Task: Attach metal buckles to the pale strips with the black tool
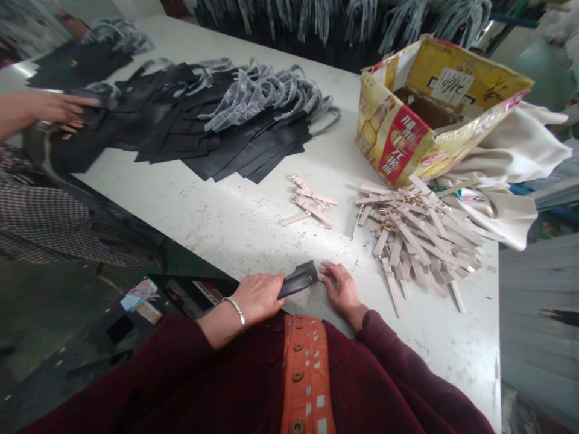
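Close to my body, at the table's near edge, my left hand is wrapped around the handle of a black hand tool with a wider, blocky head. The tool points right. My right hand is curled at the tool's head, thumb and fingers pinched together; what lies between them is too small to make out. Ahead of both hands lie a few pale pink buckled straps. To the right is a large heap of similar pale straps with gold-coloured buckles.
A yellow and red cardboard box stands behind the heap, with cream fabric beside it. Black bag panels with plastic-wrapped handles spread across the far left. A co-worker's hand rests there. A black machine stands left, below the table.
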Tool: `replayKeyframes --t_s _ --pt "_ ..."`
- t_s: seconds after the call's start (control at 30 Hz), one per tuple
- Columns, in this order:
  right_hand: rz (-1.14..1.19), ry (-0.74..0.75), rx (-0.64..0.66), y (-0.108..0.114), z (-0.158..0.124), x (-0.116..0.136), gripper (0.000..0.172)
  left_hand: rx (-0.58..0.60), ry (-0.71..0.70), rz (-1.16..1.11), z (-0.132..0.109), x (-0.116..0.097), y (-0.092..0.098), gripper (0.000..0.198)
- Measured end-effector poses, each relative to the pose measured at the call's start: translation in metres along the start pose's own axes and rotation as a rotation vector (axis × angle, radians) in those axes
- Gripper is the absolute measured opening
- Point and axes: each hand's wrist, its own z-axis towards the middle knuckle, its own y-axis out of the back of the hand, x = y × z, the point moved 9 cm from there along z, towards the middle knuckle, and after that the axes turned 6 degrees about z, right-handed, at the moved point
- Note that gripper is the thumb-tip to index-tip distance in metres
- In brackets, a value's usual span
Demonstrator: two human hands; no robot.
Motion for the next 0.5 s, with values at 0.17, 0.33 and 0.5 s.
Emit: replayKeyframes --t_s 0.17,0.33,0.5 --pt "-0.019 0.013 -0.017 0.002 0.001 0.002 0.034 -0.050 0.016 -0.030 0.013 0.001 0.003 0.029" --pt "-0.063 0.054 0.024 -0.001 0.000 0.008 0.037 -0.073 0.134 -0.132 0.003 0.040 0.001 0.027" --pt "-0.146 0.086 0.083 -0.008 0.002 0.016 0.031 -0.014 0.071 -0.107 -0.015 0.047 -0.016 0.022"
